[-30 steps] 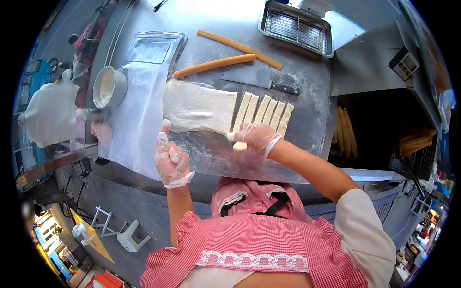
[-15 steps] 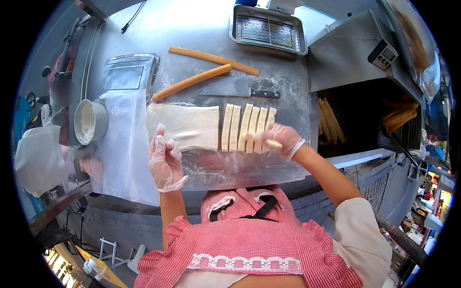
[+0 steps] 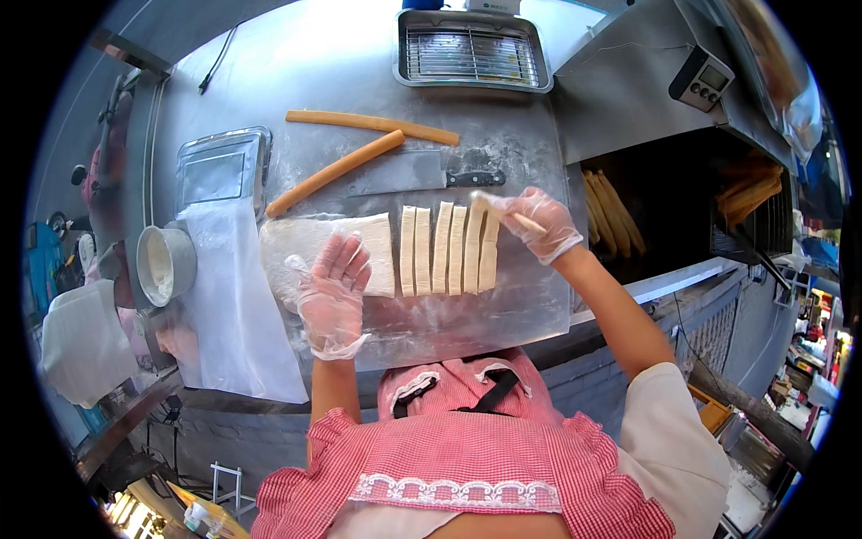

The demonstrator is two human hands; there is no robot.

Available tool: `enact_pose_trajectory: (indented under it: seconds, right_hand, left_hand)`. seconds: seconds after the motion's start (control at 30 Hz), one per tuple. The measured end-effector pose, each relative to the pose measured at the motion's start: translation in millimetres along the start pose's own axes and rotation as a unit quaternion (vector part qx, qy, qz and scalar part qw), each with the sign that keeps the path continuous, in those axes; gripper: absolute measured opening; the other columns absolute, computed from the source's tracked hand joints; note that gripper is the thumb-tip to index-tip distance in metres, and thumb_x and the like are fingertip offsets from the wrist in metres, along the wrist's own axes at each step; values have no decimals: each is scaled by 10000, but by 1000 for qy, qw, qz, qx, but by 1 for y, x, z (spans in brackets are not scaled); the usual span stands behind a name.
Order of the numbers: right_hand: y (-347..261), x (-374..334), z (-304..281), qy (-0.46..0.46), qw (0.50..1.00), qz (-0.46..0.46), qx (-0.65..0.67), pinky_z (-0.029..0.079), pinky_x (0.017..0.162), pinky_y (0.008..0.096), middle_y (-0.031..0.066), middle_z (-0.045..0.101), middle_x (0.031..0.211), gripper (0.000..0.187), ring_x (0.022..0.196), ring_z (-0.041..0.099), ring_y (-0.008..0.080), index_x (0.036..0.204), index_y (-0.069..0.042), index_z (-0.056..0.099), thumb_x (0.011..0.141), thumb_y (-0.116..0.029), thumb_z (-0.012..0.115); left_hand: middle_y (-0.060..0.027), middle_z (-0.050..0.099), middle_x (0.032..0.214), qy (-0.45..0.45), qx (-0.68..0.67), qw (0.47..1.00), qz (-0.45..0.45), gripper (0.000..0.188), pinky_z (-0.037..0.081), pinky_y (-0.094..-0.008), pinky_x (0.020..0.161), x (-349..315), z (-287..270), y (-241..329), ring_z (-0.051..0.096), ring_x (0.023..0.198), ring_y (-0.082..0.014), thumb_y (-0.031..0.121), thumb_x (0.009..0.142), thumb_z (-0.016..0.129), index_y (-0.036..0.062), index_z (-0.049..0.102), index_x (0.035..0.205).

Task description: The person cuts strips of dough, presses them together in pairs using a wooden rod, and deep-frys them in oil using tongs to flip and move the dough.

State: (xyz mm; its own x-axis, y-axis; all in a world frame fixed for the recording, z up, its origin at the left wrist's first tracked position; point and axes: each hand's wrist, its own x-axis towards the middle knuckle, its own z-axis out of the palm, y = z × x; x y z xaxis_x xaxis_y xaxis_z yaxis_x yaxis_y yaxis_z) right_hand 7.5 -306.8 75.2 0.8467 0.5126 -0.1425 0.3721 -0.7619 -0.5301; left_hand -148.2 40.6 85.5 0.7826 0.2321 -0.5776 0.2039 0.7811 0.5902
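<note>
While the metal table [image 3: 431, 328] carries it all, the dough sheet [image 3: 381, 247] lies left of six cut strips [image 3: 442, 247]; left hand [image 3: 334, 301] empty, thumb apart, over the sheet; right hand [image 3: 552, 225], fingers clamped on a pale stick [image 3: 488, 203] by the strips' far end: dabbing, seemingly; next calls for light, accurate contact.

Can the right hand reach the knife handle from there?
Probably yes: the right hand is near the knife handle and nothing covers that handle, though the hand holds a small stick.
</note>
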Motion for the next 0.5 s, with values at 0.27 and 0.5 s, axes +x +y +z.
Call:
enact_pose_trajectory:
  seconds: [0.27, 0.5]
  right_hand:
    - [31, 61, -3, 164, 945, 14, 283, 565, 624, 307, 44, 732, 864, 152, 699, 677, 150, 1108, -138, 768, 976, -213, 788]
    - [66, 118, 13, 155, 503, 363, 769, 602, 626, 256, 88, 700, 1113, 346, 786, 690, 139, 1351, -22, 620, 1051, -179, 689]
  left_hand:
    - [-19, 718, 1049, -16, 318, 944, 85, 245, 563, -308, 774, 33, 51, -67, 658, 872, -144, 119, 1007, 733, 34, 730, 1237]
    - [-109, 730, 1075, -196, 721, 584, 319, 253, 552, -461, 895, 102, 138, -140, 672, 1029, -340, 131, 872, 774, 216, 813, 1107]
